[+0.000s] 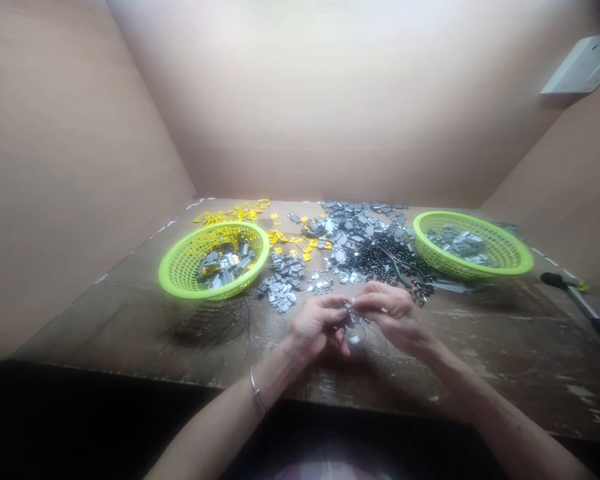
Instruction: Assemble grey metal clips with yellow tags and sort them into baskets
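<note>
One small metal part [351, 313] is held pinched between the closed fingertips of the left hand [316, 327] and the right hand [394, 317], just above the table [480, 353]. A pile of grey parts [365, 240] is located just beyond the hands.

Angles the left forearm [215, 430] and right forearm [490, 403] inward from the lower edge. Holds the left hand [316, 327] and right hand [393, 317] close together, fingers curled, fingertips pinched and meeting.

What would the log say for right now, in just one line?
left grip: pinching small metal part | right grip: on same part | green baskets: either side | grey pile: behind
</note>
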The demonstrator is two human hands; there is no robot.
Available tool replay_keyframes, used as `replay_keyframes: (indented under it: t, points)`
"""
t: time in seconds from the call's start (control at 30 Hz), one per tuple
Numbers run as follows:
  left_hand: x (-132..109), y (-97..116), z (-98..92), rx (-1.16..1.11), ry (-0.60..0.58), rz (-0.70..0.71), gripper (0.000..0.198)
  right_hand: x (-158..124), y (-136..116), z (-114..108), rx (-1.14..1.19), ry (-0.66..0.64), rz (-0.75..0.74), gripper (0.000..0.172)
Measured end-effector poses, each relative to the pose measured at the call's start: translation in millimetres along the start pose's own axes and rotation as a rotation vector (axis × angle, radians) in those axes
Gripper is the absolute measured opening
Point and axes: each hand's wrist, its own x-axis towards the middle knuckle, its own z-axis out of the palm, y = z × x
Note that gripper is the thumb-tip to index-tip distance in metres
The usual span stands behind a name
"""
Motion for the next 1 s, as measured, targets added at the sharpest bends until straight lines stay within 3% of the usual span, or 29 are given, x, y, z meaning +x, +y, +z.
replay_keyframes:
  t: [0.5,0.67,0.8,1.0]
  points:
    - [-3.4,3.3,19.8,-0.150,0.152,0.100,0.019,5.3,6.9,-2.9,0.003,-0.005,-0.097,0.012]
    - [0.5,1.2,24.2,-0.157,0.282,0.127,0.019,4.6,8.8,-0.5,-0.009,-0.009,-0.116,0.013]
    - [2.6,-1.9,25.4,-0.180,0.371,0.170,0.016,6.2,11.1,3.2,-0.039,0.029,-0.150,0.014]
    - [3.4,1.4,29.8,-0.154,0.413,0.227,0.018,6.6,12.4,7.0,-0.029,0.098,-0.195,0.015]
